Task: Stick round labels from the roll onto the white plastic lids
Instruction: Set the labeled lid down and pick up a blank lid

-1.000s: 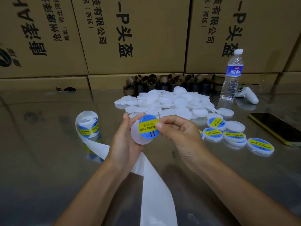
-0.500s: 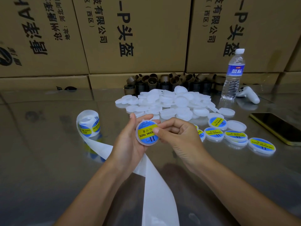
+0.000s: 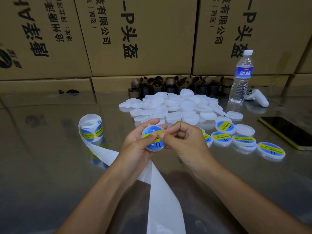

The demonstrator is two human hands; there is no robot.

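My left hand (image 3: 135, 146) grips a white plastic lid (image 3: 152, 138) that bears a round blue and yellow label. Both thumbs press on the label's yellow band, and my right hand (image 3: 184, 141) holds the lid's right edge with curled fingers. The label roll (image 3: 91, 130) stands on the shiny table to the left, and its white backing strip (image 3: 162, 196) trails toward me under my arms. A heap of bare white lids (image 3: 177, 105) lies behind my hands. Several labelled lids (image 3: 243, 141) sit in a row to the right.
A water bottle (image 3: 241, 76) and a white controller (image 3: 256, 97) stand at the back right. A phone with a yellow rim (image 3: 287, 130) lies at the right edge. Brown cardboard cores (image 3: 168, 85) line the back, in front of stacked cartons (image 3: 143, 36).
The label, first held over the bare lid by my right hand, now lies flat on it. Both thumbs have come onto the label and the lid has turned face up.
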